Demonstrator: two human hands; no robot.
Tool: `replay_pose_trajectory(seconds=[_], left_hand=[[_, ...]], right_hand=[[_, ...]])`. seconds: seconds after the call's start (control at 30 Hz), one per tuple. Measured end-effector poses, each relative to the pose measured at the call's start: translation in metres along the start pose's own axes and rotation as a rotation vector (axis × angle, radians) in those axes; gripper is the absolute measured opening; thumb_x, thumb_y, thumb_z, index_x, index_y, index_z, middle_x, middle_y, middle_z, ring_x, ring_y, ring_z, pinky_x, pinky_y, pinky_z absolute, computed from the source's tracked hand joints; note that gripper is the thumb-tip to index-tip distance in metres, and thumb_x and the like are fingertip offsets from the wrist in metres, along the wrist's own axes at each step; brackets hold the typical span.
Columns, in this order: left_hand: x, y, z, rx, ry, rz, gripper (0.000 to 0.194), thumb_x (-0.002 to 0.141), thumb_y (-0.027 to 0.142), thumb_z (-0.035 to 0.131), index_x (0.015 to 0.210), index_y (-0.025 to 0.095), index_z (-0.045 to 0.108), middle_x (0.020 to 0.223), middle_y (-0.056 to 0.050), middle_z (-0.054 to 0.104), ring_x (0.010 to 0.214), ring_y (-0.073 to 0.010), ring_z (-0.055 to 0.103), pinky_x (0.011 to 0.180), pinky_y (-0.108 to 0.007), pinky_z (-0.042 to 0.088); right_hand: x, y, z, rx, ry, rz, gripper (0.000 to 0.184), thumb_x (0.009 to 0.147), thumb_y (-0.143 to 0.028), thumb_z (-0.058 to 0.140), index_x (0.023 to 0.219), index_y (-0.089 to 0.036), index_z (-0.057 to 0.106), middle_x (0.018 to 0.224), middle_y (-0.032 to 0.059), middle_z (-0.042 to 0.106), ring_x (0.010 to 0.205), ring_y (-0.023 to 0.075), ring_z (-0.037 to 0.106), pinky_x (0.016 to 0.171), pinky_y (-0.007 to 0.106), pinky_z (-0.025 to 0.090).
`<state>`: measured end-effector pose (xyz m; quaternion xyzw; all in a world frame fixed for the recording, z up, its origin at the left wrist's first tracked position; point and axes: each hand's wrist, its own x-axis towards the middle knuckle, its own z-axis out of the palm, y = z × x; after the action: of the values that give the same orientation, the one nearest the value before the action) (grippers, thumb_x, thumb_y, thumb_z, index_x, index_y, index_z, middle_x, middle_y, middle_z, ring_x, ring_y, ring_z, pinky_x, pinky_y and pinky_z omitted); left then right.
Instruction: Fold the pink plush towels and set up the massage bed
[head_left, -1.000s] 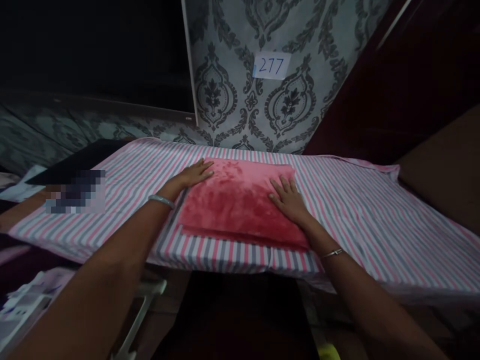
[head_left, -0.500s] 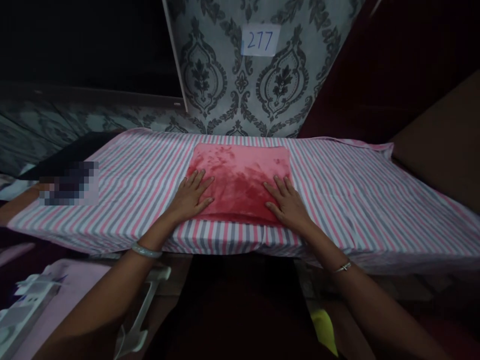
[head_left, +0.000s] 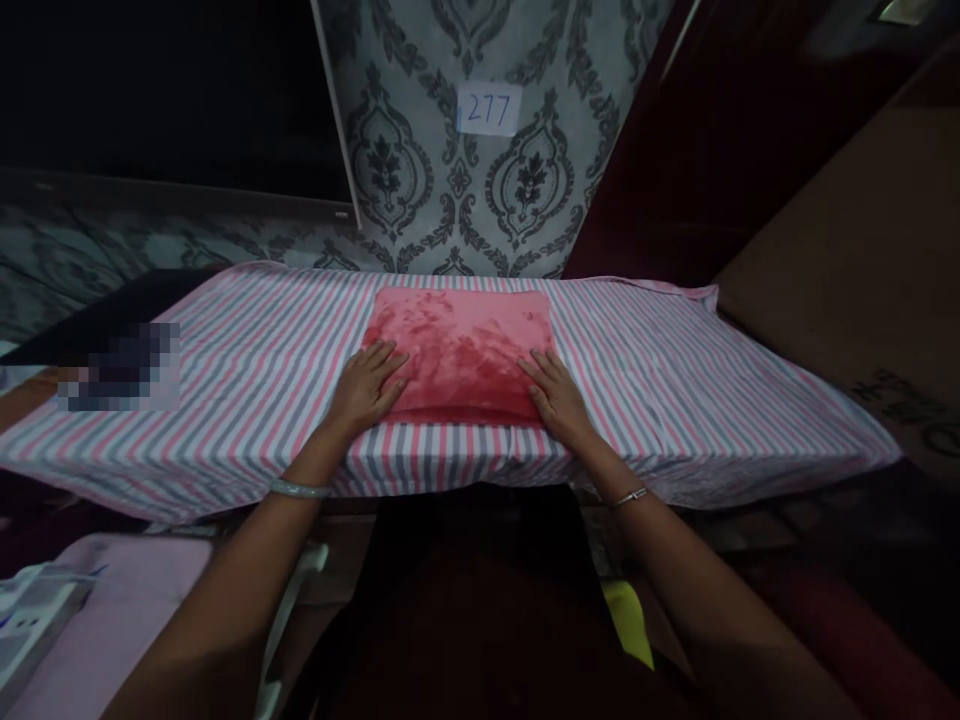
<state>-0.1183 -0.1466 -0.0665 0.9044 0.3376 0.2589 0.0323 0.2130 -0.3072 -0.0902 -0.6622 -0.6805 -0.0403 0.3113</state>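
A pink-red, plush-looking folded cloth (head_left: 457, 350) lies flat in a near-rectangular shape, with dark and light smudges across its pile. On its left edge rests my left hand (head_left: 364, 388), palm down with the fingers extended; a pale bangle circles that wrist. My right hand (head_left: 556, 395) lies flat along the right edge, fingers stretched over the cloth, with a thin metal bracelet on the wrist. Neither hand grips anything. Beneath the cloth spreads a striped pink, grey and white tablecloth (head_left: 645, 370).
A dark television screen (head_left: 165, 100) stands behind on the left. On the patterned wall hangs a paper marked 277 (head_left: 489, 108). A cardboard box (head_left: 862, 260) is at the right. A blurred-out object (head_left: 124, 370) lies at the table's left end, beside part of an arm.
The view has shifted a little, so the scene sits differently in the frame. Both hands stay on the cloth's side edges, and the fingers of the right hand look closer together.
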Motion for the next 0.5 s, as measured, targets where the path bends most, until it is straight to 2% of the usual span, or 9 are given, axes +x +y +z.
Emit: replay_pose_trajectory(seconds=[0.13, 0.23, 0.4, 0.5], left_hand=[[-0.001, 0.003, -0.002, -0.027, 0.046, 0.006, 0.053, 0.095, 0.048, 0.040, 0.133, 0.019, 0.063, 0.149, -0.012, 0.052, 0.144, -0.0277, 0.039, 0.119, -0.048, 0.029], [-0.005, 0.002, -0.004, -0.093, 0.125, -0.057, 0.050, 0.096, 0.045, 0.038, 0.128, 0.018, 0.066, 0.146, -0.013, 0.055, 0.140, -0.0274, 0.044, 0.118, -0.046, 0.031], [-0.011, -0.003, -0.008, -0.181, 0.299, -0.344, 0.049, 0.092, 0.042, 0.042, 0.126, 0.014, 0.064, 0.136, -0.016, 0.061, 0.127, -0.0295, 0.054, 0.110, -0.044, 0.040], [-0.010, -0.002, -0.012, -0.242, 0.277, -0.560, 0.051, 0.089, 0.042, 0.047, 0.129, 0.013, 0.062, 0.119, -0.014, 0.070, 0.110, -0.0290, 0.064, 0.098, -0.039, 0.048]], right_hand=[[-0.021, 0.003, -0.007, 0.073, -0.023, -0.018, 0.067, 0.098, -0.063, 0.034, 0.148, -0.021, 0.048, 0.161, 0.0105, 0.035, 0.152, 0.0254, 0.022, 0.123, 0.053, 0.021], [-0.035, 0.002, -0.012, 0.178, -0.005, 0.062, 0.068, 0.098, -0.065, 0.031, 0.147, -0.021, 0.049, 0.162, 0.0109, 0.033, 0.150, 0.0235, 0.028, 0.122, 0.050, 0.025], [-0.037, -0.001, -0.016, 0.319, 0.142, 0.294, 0.066, 0.100, -0.058, 0.022, 0.139, -0.019, 0.057, 0.145, 0.0100, 0.056, 0.141, 0.0217, 0.045, 0.119, 0.045, 0.032], [-0.023, -0.002, -0.019, 0.262, 0.146, 0.525, 0.063, 0.099, -0.053, 0.025, 0.138, -0.015, 0.057, 0.139, 0.0133, 0.061, 0.131, 0.0245, 0.054, 0.111, 0.043, 0.041]])
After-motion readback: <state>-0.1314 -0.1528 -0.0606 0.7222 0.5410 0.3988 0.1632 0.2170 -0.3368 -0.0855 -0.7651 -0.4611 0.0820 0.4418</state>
